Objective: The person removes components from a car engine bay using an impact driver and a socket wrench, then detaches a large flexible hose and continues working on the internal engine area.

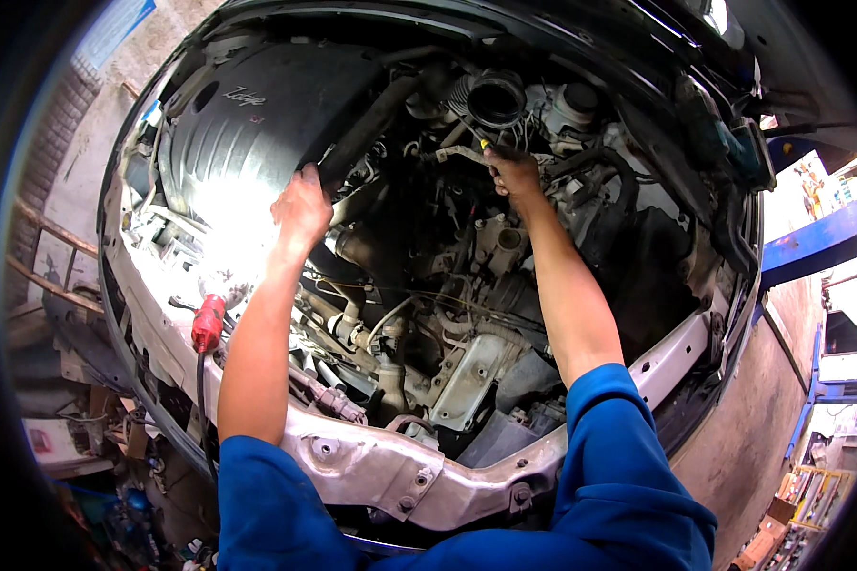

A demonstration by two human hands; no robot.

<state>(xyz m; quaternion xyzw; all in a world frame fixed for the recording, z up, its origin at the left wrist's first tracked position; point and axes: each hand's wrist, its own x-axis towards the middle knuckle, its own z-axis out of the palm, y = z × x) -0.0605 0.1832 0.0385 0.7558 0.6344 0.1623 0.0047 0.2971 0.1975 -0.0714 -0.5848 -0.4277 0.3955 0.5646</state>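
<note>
My left hand (302, 207) is closed at the lower end of a black air duct (373, 124), beside the dark plastic engine cover (281, 109). Its fingertips are partly hidden, though they appear to wrap round the duct's end. My right hand (514, 174) makes a fist around what looks like a screwdriver (486, 145) with a yellow part showing. The tool's thin shaft points toward the far side, near a round black intake opening (496, 98). Just left of that fist lies a pale bracket-like piece (457, 152). Between my forearms lies the exposed engine (467, 381).
A red-handled work lamp (208, 324) glares at the left, its cable hanging over the front crossmember (371, 466). A white reservoir with a dark cap (576, 103) stands at the far right. Blue steel posts (824, 238) and boxes (767, 538) are outside the car.
</note>
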